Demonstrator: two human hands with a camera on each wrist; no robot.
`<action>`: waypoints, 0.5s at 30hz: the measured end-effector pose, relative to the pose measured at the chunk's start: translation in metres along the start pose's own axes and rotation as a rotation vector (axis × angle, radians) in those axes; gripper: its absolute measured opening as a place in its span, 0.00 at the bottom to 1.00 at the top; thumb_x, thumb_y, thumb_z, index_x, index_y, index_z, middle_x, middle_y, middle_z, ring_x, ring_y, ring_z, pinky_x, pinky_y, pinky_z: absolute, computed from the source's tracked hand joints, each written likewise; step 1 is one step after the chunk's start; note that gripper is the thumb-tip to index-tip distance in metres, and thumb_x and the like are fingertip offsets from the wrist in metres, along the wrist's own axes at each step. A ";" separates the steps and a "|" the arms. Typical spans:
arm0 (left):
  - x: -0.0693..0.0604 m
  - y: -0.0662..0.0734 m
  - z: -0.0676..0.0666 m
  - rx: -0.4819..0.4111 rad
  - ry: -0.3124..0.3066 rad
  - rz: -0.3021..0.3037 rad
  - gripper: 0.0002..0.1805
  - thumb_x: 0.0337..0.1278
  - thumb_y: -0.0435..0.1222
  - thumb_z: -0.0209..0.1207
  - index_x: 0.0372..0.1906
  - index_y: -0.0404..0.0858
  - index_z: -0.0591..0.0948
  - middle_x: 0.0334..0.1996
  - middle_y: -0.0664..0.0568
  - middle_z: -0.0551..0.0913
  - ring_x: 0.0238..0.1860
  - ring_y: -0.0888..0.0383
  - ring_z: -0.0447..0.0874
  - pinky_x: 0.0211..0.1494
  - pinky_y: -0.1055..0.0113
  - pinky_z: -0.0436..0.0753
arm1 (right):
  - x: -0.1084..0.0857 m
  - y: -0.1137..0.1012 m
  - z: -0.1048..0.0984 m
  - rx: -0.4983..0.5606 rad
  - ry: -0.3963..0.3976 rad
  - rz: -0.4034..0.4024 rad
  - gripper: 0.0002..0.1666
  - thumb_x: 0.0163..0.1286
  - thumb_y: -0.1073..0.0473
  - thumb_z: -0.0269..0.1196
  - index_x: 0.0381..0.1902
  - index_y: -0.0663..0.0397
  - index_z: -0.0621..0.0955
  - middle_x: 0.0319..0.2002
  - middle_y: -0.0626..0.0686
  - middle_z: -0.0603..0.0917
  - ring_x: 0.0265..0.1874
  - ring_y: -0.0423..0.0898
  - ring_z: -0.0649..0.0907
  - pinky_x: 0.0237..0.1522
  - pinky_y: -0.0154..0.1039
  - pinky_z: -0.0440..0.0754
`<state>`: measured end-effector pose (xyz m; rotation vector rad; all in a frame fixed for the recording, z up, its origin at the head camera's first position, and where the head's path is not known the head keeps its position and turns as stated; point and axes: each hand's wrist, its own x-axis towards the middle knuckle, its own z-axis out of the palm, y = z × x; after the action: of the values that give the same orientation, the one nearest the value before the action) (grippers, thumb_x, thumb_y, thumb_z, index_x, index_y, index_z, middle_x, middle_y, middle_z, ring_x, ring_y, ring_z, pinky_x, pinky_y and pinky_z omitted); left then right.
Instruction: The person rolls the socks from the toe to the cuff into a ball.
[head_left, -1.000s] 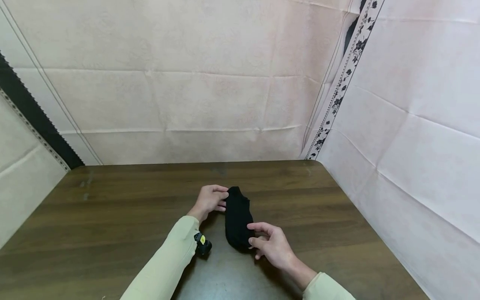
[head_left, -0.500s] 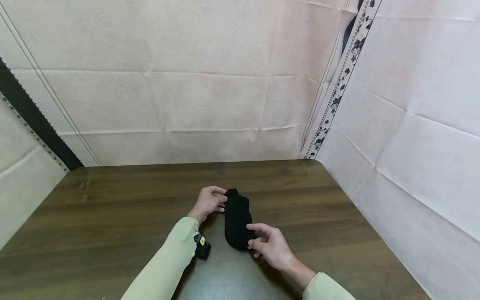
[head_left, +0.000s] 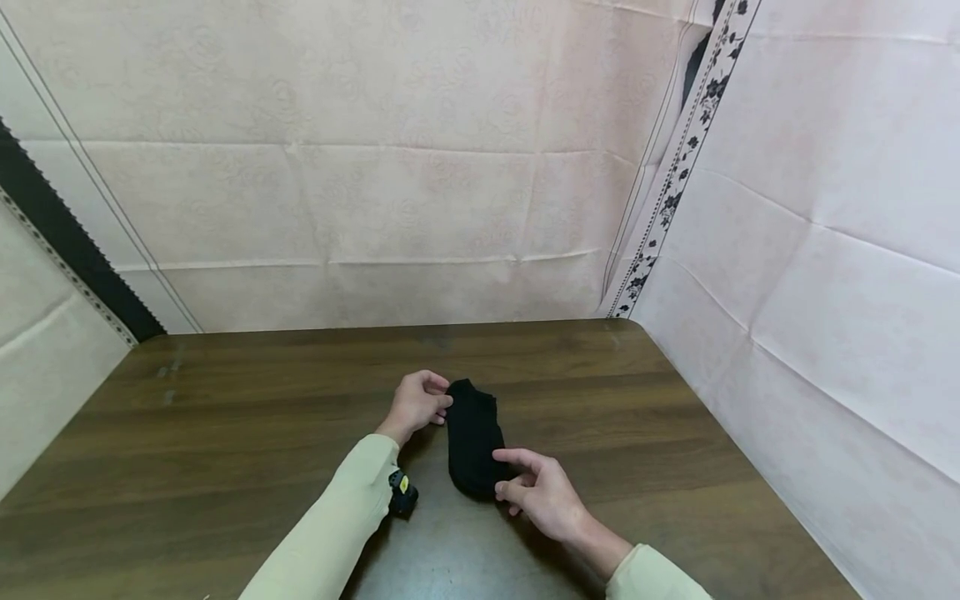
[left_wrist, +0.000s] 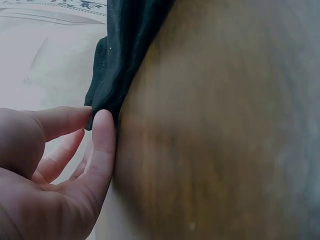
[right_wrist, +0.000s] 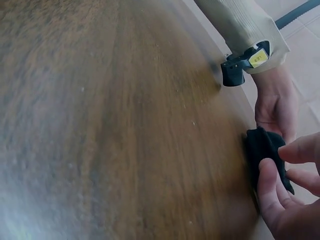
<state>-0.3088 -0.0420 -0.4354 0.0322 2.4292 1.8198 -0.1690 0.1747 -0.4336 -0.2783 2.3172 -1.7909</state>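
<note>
A black sock (head_left: 474, 437) lies lengthwise on the brown wooden table, its rounded end nearer me. My left hand (head_left: 416, 404) pinches its far left corner. In the left wrist view, the thumb (left_wrist: 104, 135) and index finger meet on the dark cloth (left_wrist: 120, 60). On the near right side, my right hand (head_left: 543, 492) pinches the sock's edge between thumb and index finger. From the right wrist, the black fabric (right_wrist: 262, 145) shows bunched between those fingers, and my left hand (right_wrist: 276, 102) appears beyond it.
The wooden table (head_left: 262, 433) extends around both hands. White patterned cloth (head_left: 420, 200) hangs behind its far edge, and another white sheet (head_left: 847, 250) hangs along the right. A small black wrist camera (head_left: 402, 493) sits on my left sleeve.
The sock's far end has shifted very slightly to the left and towards me, together with the left fingertips. My right hand stays almost still at the near edge.
</note>
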 end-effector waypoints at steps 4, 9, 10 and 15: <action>-0.004 0.003 -0.006 0.068 -0.004 0.019 0.12 0.60 0.26 0.66 0.47 0.32 0.80 0.41 0.41 0.82 0.28 0.51 0.83 0.31 0.62 0.85 | -0.001 -0.002 -0.002 -0.069 0.010 -0.014 0.28 0.68 0.63 0.67 0.65 0.61 0.76 0.30 0.57 0.84 0.23 0.46 0.80 0.19 0.35 0.74; -0.017 0.007 -0.015 0.179 -0.036 0.079 0.09 0.62 0.31 0.67 0.45 0.35 0.82 0.40 0.46 0.82 0.31 0.52 0.82 0.33 0.62 0.84 | -0.003 -0.001 -0.006 -0.267 0.071 -0.092 0.23 0.66 0.61 0.69 0.59 0.56 0.81 0.45 0.55 0.79 0.27 0.44 0.81 0.24 0.37 0.80; -0.021 0.008 -0.017 0.212 -0.043 0.105 0.08 0.63 0.32 0.67 0.45 0.36 0.82 0.39 0.47 0.82 0.31 0.52 0.81 0.34 0.62 0.83 | -0.004 0.000 -0.007 -0.310 0.089 -0.121 0.22 0.66 0.61 0.70 0.57 0.55 0.82 0.47 0.55 0.79 0.29 0.43 0.82 0.26 0.37 0.80; -0.047 0.012 -0.024 0.384 -0.079 0.243 0.02 0.63 0.34 0.67 0.37 0.43 0.84 0.31 0.54 0.81 0.30 0.56 0.78 0.34 0.64 0.80 | -0.002 0.002 -0.007 -0.451 0.144 -0.314 0.14 0.63 0.65 0.72 0.47 0.52 0.86 0.47 0.48 0.81 0.35 0.41 0.82 0.33 0.35 0.80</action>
<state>-0.2647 -0.0658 -0.4142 0.4374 2.7754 1.3640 -0.1685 0.1821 -0.4341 -0.6294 2.9035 -1.4166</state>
